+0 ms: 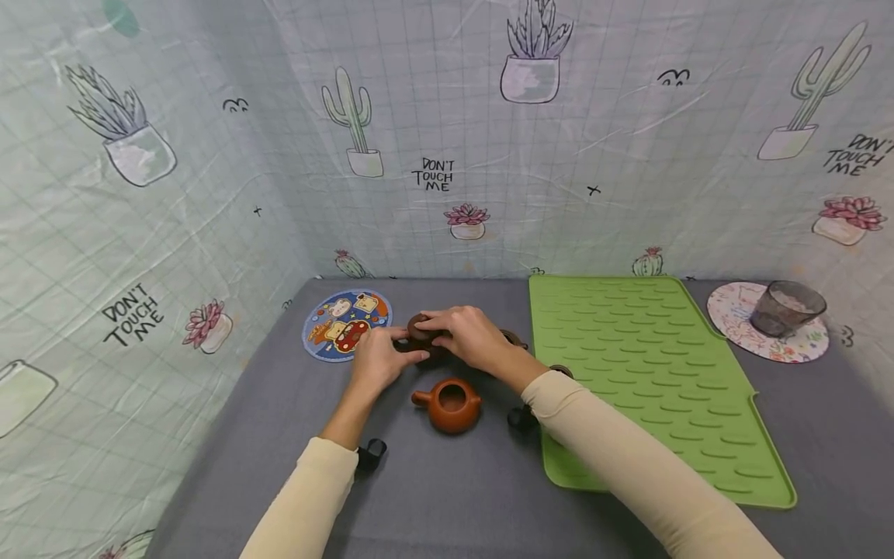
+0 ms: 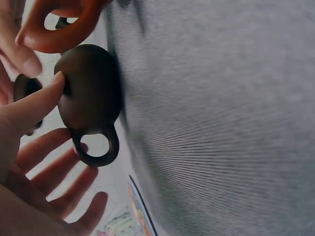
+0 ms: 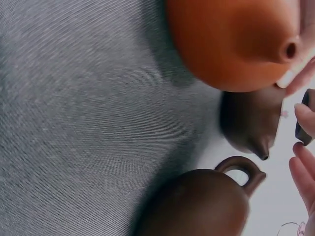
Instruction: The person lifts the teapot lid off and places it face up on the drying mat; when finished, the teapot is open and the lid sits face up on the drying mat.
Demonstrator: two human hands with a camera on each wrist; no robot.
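My left hand [image 1: 377, 361] holds a dark brown teapot [image 2: 91, 88] that stands on the grey cloth, thumb at its top edge and fingers behind its ring handle [image 2: 101, 160]. Just above that pot, my right hand [image 1: 469, 334] pinches a small round dark lid [image 3: 306, 115], tilted on its side and apart from the pot in the right wrist view. Nearer to me, between the forearms, sits an orange-brown clay teapot [image 1: 454, 419] with no lid on it, its opening facing up and its handle to the left.
Another dark brown teapot [image 3: 197, 209] stands to the right, mostly behind my right wrist in the head view. A green ridged mat [image 1: 628, 326] lies on the right. Beyond it, a dark translucent cup [image 1: 785, 309] sits on a patterned round coaster [image 1: 733, 299]. A blue cartoon coaster [image 1: 324, 330] lies back left.
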